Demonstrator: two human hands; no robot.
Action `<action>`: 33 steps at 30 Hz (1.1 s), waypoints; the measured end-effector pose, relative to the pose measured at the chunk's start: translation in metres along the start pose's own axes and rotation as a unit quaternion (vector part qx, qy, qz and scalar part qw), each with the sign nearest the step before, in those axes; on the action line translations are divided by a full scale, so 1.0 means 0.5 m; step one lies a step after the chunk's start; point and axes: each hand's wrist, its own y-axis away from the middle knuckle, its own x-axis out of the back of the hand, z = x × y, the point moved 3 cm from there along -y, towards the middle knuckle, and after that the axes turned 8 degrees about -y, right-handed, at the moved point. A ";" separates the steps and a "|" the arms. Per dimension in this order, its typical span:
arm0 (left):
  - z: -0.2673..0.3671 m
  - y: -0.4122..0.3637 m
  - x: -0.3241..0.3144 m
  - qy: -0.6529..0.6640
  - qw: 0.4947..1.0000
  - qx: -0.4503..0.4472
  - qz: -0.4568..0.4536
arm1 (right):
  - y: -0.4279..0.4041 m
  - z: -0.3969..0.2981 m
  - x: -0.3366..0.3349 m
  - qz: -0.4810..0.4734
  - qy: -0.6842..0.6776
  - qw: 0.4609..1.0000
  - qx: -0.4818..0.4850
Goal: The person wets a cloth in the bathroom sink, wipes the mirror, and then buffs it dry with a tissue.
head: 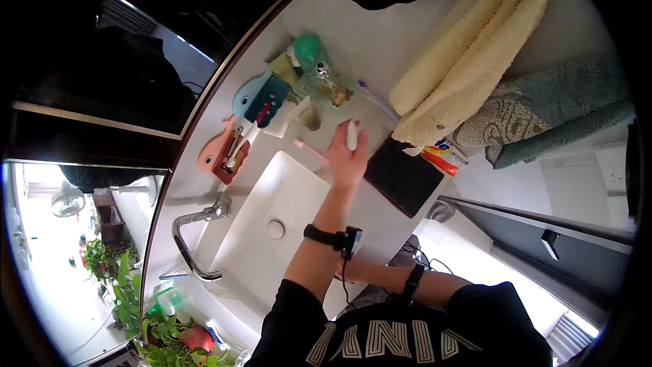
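Note:
My left hand (348, 155) reaches over the counter (374, 183) and grips a small white oblong object (351, 135) between thumb and fingers. Just left of it, a pink toothbrush (310, 149) lies on the counter, its other end hidden by the hand. A black flat rectangular item (405, 176) rests to the hand's right. Beyond the fingertips stands a clear pump bottle (333, 93); a purple toothbrush (377, 99) lies close by. My right hand (351, 270) is low near my body, mostly hidden behind my left forearm and its wrist strap, so its grip cannot be seen.
A white basin (270, 204) with a chrome faucet (196, 219) lies left of my forearm. Whale-shaped holders, blue (262, 97) and pink (219, 155), hang on the wall. Yellow (473, 46) and green (550, 107) towels hang at right, above a detergent packet (445, 157).

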 end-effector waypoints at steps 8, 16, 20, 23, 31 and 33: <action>-0.100 0.002 -0.024 0.070 0.988 0.087 -0.103 | -0.009 -0.035 0.032 0.081 0.022 0.996 0.019; -0.121 0.010 0.103 -0.095 0.987 -0.054 -0.119 | -0.016 -0.073 0.092 0.014 -0.094 0.982 -0.166; -0.195 -0.004 0.125 -0.208 0.930 -0.217 -0.213 | -0.021 -0.073 0.086 0.025 -0.104 0.984 -0.141; -0.199 0.000 0.107 -0.195 0.922 -0.216 -0.257 | -0.018 -0.059 0.090 0.053 -0.084 0.989 -0.112; -0.219 0.002 0.104 -0.196 0.917 -0.212 -0.274 | -0.014 -0.073 0.102 0.058 -0.100 0.985 -0.128; -0.206 0.006 0.102 -0.200 0.919 -0.207 -0.268 | -0.017 -0.060 0.099 0.062 -0.102 0.985 -0.123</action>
